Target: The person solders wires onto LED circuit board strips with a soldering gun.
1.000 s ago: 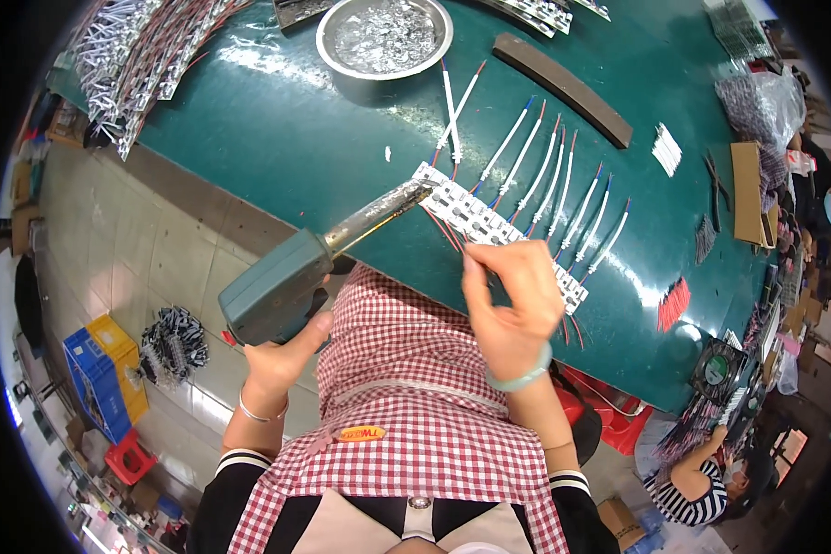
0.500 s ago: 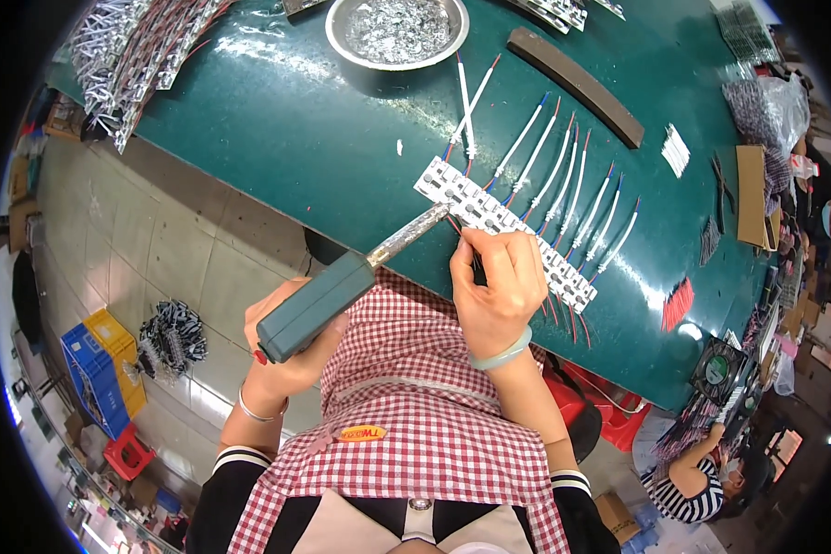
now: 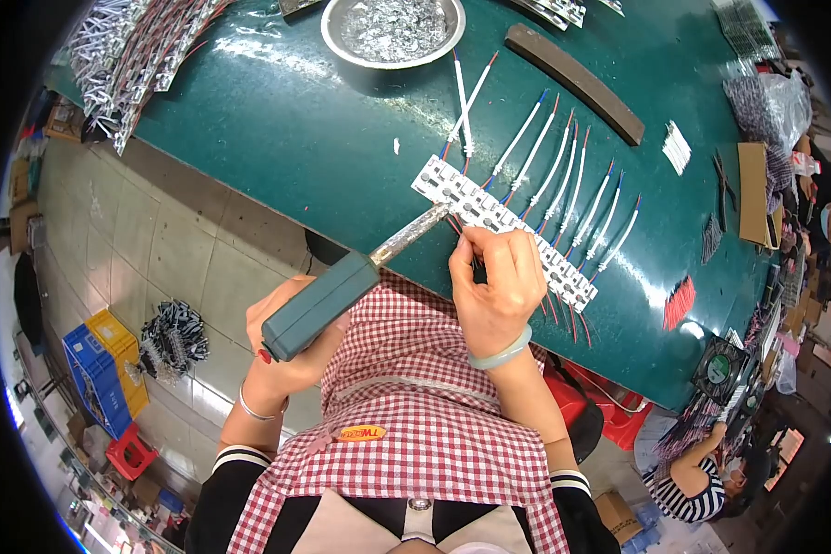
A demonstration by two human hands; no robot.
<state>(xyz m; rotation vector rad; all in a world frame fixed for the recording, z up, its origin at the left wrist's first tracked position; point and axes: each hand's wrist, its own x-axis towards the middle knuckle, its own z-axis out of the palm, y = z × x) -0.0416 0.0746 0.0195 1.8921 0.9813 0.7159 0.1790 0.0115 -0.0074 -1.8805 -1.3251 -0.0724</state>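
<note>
My left hand (image 3: 291, 323) is wrapped round the dark green handle of a soldering gun (image 3: 319, 307). The gun's metal barrel slants up to the right, and its tip touches a white circuit board strip (image 3: 485, 211) near the strip's left end. My right hand (image 3: 500, 277) pinches a thin red wire (image 3: 455, 224) at the strip's near edge, close to the tip; a dark wire may lie with it. White-sleeved wires (image 3: 523, 125) with red and blue ends stand out from the far edge of the strip. Short red wires (image 3: 572, 319) stick out along its near edge.
A metal bowl of silvery scraps (image 3: 392, 37) stands at the back of the green table (image 3: 277, 120). Right of it lies a dark curved bar (image 3: 574, 83). White sleeves (image 3: 676, 148), red wires (image 3: 679, 303) and a small fan (image 3: 718, 367) are at the right. Finished-looking strips (image 3: 148, 65) pile up far left. A co-worker (image 3: 697, 475) sits lower right.
Almost nothing differs. The soldering gun's handle has shifted very slightly to the right, while its tip stays on the strip and my right hand keeps its pinch.
</note>
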